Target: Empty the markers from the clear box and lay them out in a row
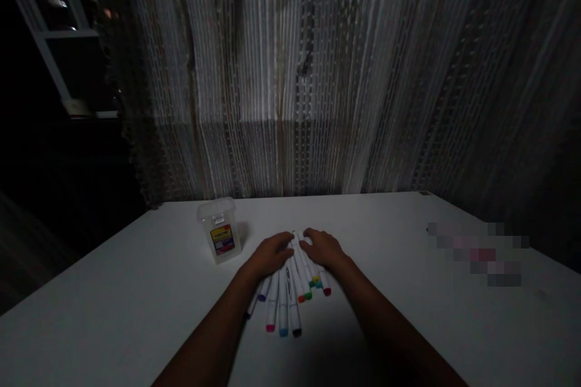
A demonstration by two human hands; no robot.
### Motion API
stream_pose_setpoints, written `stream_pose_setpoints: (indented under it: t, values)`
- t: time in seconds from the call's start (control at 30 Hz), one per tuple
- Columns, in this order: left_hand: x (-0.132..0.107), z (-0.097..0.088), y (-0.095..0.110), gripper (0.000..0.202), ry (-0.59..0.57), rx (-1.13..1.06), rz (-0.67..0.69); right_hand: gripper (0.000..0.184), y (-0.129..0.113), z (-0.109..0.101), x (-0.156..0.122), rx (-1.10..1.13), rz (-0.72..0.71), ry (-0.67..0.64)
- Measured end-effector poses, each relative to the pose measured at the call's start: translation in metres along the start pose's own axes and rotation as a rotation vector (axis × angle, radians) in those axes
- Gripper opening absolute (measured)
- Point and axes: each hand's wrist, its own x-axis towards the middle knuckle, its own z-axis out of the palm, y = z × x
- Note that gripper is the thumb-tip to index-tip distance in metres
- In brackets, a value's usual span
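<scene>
Several white markers (283, 299) with coloured ends lie fanned out on the table, pink, blue, black, orange, green and red ends towards me. My left hand (271, 254) rests on the left side of the bunch, its fingers bent round the far ends. From the other side my right hand (324, 248) presses in on the same bunch, with its fingers curled. The far ends of the markers are pressed together between both hands and partly hidden by them. Left of my left hand stands a clear plastic container (219, 231) with a yellow and dark label.
The white table (385, 224) reaches back to a hanging striped curtain (281, 72). A blurred-out pinkish item (481, 254) lies at the table's right side. At the upper left is a dark window (82, 72). The room is dim.
</scene>
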Motion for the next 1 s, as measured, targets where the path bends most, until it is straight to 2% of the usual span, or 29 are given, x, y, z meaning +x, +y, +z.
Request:
stream_pose_setpoints:
  t: [0.17, 0.27, 0.5, 0.67, 0.87, 1.0]
  values:
    - [-0.001, -0.004, 0.0, 0.049, -0.021, 0.0, 0.007, 0.047, 0.0, -0.003, -0.002, -0.049, 0.034, 0.047]
    - [-0.002, -0.005, -0.001, 0.052, -0.034, 0.018, 0.005, 0.044, 0.0, -0.004, -0.002, -0.055, -0.05, 0.076]
    - [-0.001, -0.005, -0.003, 0.046, 0.026, 0.12, -0.06, 0.039, -0.002, -0.011, -0.004, -0.091, -0.155, -0.044]
    - [-0.003, -0.009, 0.003, 0.05, 0.085, 0.145, -0.062, 0.037, 0.002, -0.012, -0.004, -0.075, -0.103, 0.019]
    - [-0.007, -0.011, 0.006, 0.054, -0.045, 0.149, -0.034, 0.041, 0.006, -0.01, -0.002, -0.069, -0.005, 0.008]
    - [-0.005, -0.011, 0.004, 0.048, -0.072, 0.16, -0.034, 0.045, 0.01, -0.012, -0.001, -0.063, 0.027, -0.021]
